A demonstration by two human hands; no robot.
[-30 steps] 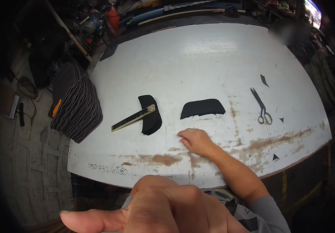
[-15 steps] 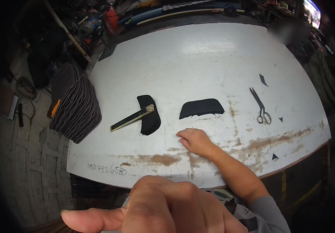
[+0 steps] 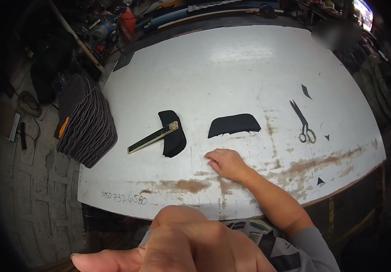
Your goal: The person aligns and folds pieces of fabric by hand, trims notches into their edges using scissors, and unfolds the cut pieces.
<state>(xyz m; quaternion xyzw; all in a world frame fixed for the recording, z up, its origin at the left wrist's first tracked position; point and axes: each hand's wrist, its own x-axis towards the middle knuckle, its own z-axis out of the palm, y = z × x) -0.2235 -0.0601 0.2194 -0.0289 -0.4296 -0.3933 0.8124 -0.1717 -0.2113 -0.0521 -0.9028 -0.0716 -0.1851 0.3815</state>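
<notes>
My right hand rests on the white table with its fingers curled together; nothing shows in them. Just beyond it lies a black fabric piece with curved corners and a ragged near edge. To the left, a narrow black bar with pale edges lies across a second black fabric piece. Very close to the camera is my left hand, its fingers bent and the thumb stretched out leftward. Its lower part is cut off by the frame, and no object shows in it. Metal scissors lie on the right, apart from both hands.
A thick stack of dark grey fabric pieces stands at the table's left edge. Small black scraps lie near the scissors. The white table has brown worn patches and a handwritten number near its front edge. Rolls of material lie behind it.
The view has shifted very slightly, and my left hand sits a little lower. My right hand and the things on the table have not visibly moved.
</notes>
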